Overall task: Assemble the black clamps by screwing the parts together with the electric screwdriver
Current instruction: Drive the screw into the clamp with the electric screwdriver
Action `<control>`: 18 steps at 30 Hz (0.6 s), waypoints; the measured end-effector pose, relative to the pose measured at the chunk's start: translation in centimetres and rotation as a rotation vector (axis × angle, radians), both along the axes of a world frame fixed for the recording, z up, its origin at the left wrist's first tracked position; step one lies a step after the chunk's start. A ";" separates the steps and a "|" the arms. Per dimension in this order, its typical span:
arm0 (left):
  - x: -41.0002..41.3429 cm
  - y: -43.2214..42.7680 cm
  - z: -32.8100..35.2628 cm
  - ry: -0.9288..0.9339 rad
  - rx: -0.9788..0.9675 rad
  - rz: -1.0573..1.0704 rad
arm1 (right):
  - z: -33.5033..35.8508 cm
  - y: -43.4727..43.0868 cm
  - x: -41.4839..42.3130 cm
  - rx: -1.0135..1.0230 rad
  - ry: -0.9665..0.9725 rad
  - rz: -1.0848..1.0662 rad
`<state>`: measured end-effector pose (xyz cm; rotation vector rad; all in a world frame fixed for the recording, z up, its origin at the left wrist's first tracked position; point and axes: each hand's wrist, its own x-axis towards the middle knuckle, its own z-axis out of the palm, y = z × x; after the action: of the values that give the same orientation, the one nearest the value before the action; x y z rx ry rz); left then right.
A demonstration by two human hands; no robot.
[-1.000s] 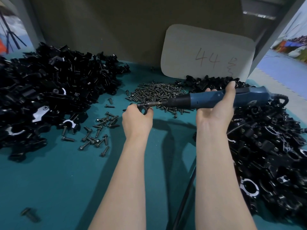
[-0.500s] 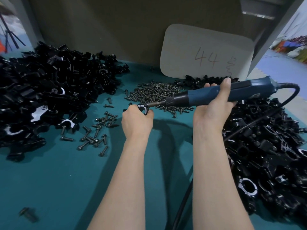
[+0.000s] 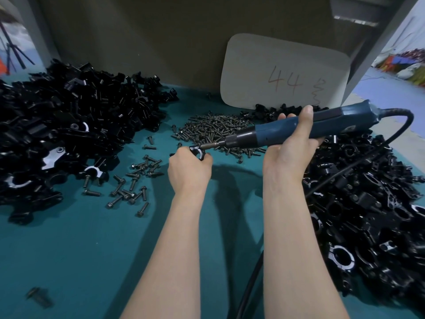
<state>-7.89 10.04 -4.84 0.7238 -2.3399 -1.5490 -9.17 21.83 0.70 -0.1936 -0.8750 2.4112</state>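
My left hand (image 3: 187, 170) grips a small black clamp (image 3: 197, 152) above the teal table, fingers curled round it. My right hand (image 3: 291, 148) holds the blue electric screwdriver (image 3: 299, 130) nearly level, its handle raised to the right. The bit tip points left and meets the clamp's top at a screw. Most of the clamp is hidden inside my left fist.
A big heap of black clamp parts (image 3: 57, 134) fills the left. Assembled clamps (image 3: 368, 215) pile up on the right. A heap of screws (image 3: 213, 130) lies behind my hands, loose screws (image 3: 133, 187) at left. A card marked 44 (image 3: 285, 74) leans on the back wall. The screwdriver's cable (image 3: 250, 284) runs down between my arms.
The screwdriver's rear end has tilted upward and my right hand has risen slightly. The bit stays on the clamp, which my left hand keeps in nearly the same place.
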 end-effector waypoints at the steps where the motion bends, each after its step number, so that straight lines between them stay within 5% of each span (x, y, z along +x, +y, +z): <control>1: 0.0 0.0 0.0 0.000 -0.002 0.000 | 0.0 0.0 0.0 -0.002 -0.003 0.002; 18: 0.0 0.0 -0.1 -0.004 -0.050 0.009 | -0.1 -0.3 0.1 -0.001 0.023 0.013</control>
<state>-7.92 10.09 -4.95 0.7261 -2.3662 -1.4804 -9.09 21.53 0.61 -0.1607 -0.8670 2.4218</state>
